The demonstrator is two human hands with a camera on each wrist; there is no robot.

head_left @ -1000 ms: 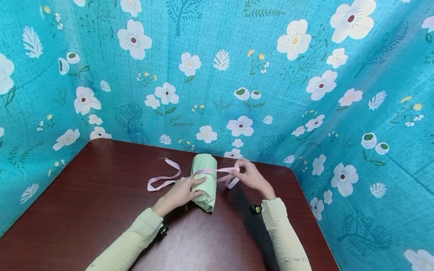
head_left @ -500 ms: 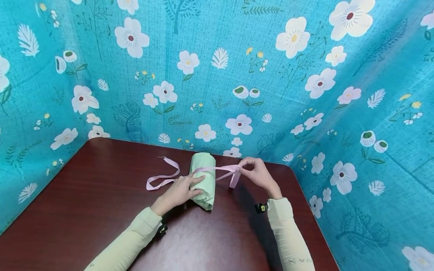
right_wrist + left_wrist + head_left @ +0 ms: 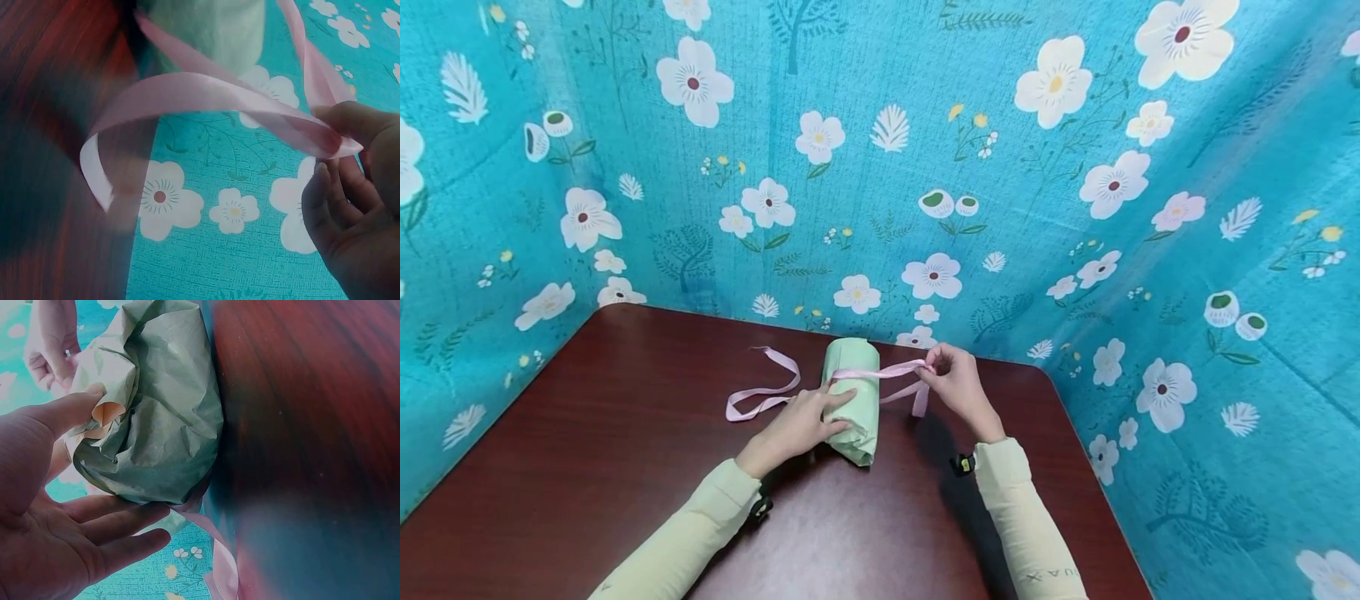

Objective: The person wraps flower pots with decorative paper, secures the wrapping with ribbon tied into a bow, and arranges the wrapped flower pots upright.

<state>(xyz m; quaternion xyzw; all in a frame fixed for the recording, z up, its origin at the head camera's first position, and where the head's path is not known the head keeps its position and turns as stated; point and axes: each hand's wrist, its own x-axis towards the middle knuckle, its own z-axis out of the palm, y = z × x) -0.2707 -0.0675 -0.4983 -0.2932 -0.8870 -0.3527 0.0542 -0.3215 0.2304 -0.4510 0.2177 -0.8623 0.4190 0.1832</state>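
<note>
A pale green paper-wrapped roll (image 3: 862, 396) lies on the table, its near end crumpled and folded in the left wrist view. My left hand (image 3: 793, 427) holds it from the left, with the thumb on the folded end (image 3: 169, 406) and an index finger over the top. A pink ribbon (image 3: 891, 371) runs around the roll. Right of the roll, my right hand (image 3: 958, 387) pinches the ribbon between thumb and fingertips, above the table. In the right wrist view, the ribbon (image 3: 181, 94) crosses at the fingertips and one end hangs in a curve.
The ribbon's other loose length (image 3: 752, 393) curls on the dark red-brown table (image 3: 625, 450) left of the roll. A blue flowered cloth (image 3: 865, 208) hangs close behind the table's far edge and along its sides.
My right hand moved slightly right, then back a little left, pulling the ribbon; its small loop right of the roll has become a hanging end. The left hand stays on the roll.
</note>
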